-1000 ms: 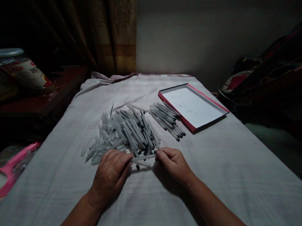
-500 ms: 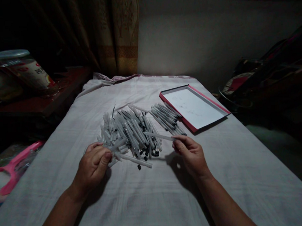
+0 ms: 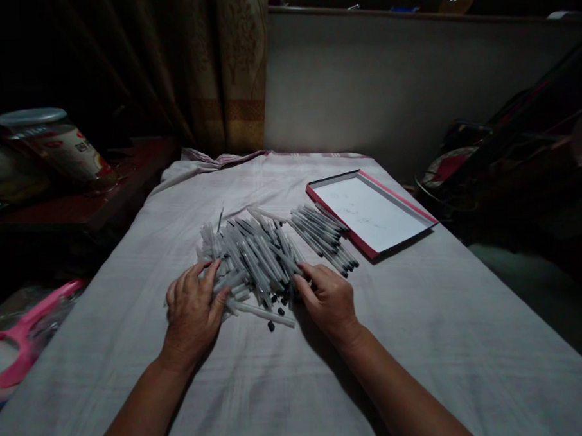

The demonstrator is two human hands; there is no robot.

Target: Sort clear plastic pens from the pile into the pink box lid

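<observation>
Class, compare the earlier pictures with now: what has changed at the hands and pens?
The left hand let go of the pen barrel that both hands held and moved left, onto the heap of pens, spread open. The right hand went right with a barrel, then back left to the heap's right edge; whether it grips one now is unclear. The red-sided tray and the row of pens beside it stayed put.
</observation>
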